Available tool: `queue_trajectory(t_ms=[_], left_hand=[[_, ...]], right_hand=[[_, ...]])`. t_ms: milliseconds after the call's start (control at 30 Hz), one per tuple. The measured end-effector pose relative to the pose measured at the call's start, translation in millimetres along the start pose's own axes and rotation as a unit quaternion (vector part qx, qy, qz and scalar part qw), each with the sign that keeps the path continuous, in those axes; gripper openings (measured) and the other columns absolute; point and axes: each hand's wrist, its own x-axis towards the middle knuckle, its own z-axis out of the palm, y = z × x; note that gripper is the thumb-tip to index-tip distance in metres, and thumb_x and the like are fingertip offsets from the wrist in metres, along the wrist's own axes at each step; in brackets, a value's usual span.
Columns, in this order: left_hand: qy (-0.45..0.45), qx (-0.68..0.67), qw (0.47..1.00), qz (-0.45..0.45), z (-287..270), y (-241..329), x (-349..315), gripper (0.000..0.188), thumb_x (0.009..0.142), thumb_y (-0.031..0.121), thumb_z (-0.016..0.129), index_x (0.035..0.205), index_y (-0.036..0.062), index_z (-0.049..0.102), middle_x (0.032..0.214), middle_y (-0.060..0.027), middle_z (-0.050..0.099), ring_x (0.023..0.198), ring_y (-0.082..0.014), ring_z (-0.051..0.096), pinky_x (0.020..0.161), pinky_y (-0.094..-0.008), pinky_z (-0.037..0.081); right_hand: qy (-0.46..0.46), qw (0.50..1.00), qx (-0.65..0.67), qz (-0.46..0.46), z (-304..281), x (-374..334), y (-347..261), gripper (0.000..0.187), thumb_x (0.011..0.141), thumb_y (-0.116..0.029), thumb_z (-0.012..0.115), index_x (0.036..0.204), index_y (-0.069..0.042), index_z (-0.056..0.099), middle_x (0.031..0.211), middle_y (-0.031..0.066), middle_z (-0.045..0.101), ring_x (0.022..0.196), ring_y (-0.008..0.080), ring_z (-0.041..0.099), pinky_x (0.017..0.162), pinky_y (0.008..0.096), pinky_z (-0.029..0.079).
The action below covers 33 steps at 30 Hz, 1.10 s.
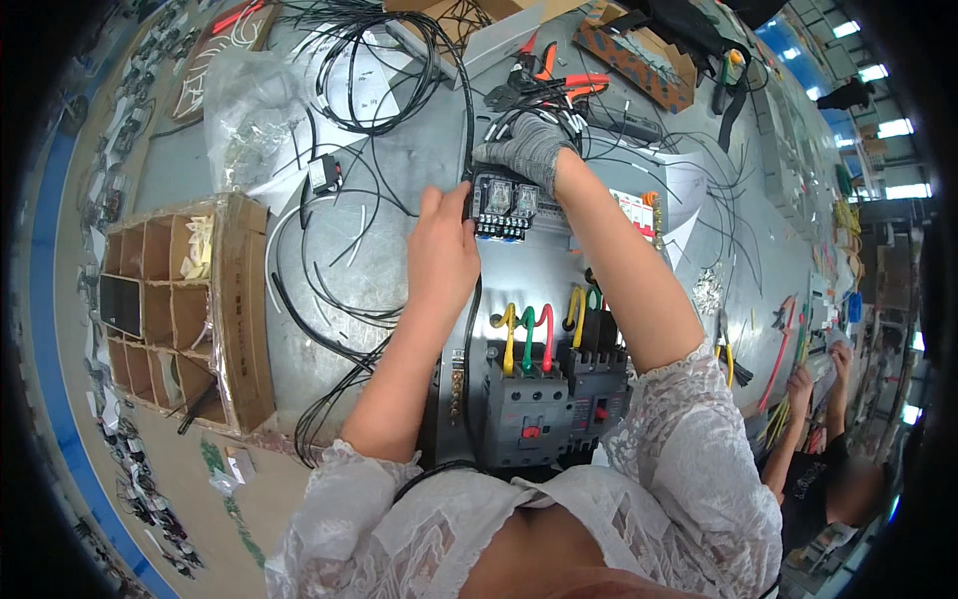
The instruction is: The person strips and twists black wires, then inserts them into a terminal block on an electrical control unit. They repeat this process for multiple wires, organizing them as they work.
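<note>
My bare left hand [444, 245] is closed, its fingertips at a black cable bundle [477, 299] running along the left side of a pair of clear-cased relays [507, 198]. The relays sit in black sockets on a metal panel. My right hand [529, 155], in a grey knitted glove, curls over the upper edge of the relays among thin black wires; whatever its fingers grip is hidden. Closer to me on the panel stand two dark circuit breakers [529, 419], with yellow, green and red wires [528, 339] on top.
A cardboard compartment box [239, 319] stands at the left. Coiled black wires [374, 100], a plastic bag [249, 120], orange-handled pliers [574, 85] and an open patterned carton [639, 70] lie at the far side. Another person's hands [801, 384] work at the right.
</note>
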Motion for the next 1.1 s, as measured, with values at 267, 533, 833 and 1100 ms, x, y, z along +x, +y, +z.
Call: queue_trajectory(t_ms=[267,533,833,1100], left_hand=[[0.034,0.022,0.999,0.021,6,-7,-3,0.030,0.076,-0.006,0.057,0.106,-0.0020,0.056,0.090,-0.0183,0.051,0.080,-0.0365,0.056,0.069,-0.0405,0.046],[0.007,-0.005,1.000,-0.014,6,-10,-1,0.031,0.077,-0.003,0.059,0.108,-0.0014,0.057,0.095,-0.0185,0.051,0.080,-0.0366,0.057,0.070,-0.0414,0.047],[-0.008,-0.040,0.998,-0.047,2,-17,-8,0.027,0.076,-0.001,0.061,0.102,-0.0023,0.054,0.096,-0.0210,0.055,0.087,-0.0397,0.056,0.075,-0.0436,0.046],[-0.002,0.063,0.998,0.023,-10,-7,-28,0.023,0.079,0.001,0.060,0.101,-0.0028,0.055,0.098,-0.0214,0.057,0.086,-0.0394,0.058,0.075,-0.0417,0.047]], right_hand=[[-0.038,0.995,-0.089,-0.003,-48,-71,-35,0.042,0.085,-0.039,0.062,0.104,-0.002,0.065,0.093,0.0125,0.068,0.083,0.0241,0.064,0.079,0.0332,0.048],[-0.140,0.945,-0.234,-0.179,-36,-45,-79,0.022,0.074,-0.011,0.068,0.095,-0.008,0.067,0.084,0.0113,0.066,0.079,0.0261,0.063,0.072,0.0358,0.049],[-0.276,0.878,-0.376,-0.107,-12,4,-88,0.027,0.064,-0.014,0.074,0.090,-0.008,0.067,0.082,0.0083,0.066,0.075,0.0248,0.060,0.066,0.0369,0.048],[-0.249,0.891,-0.379,-0.029,10,40,-57,0.025,0.067,-0.016,0.074,0.090,-0.008,0.067,0.082,0.0082,0.067,0.072,0.0237,0.061,0.065,0.0360,0.049]])
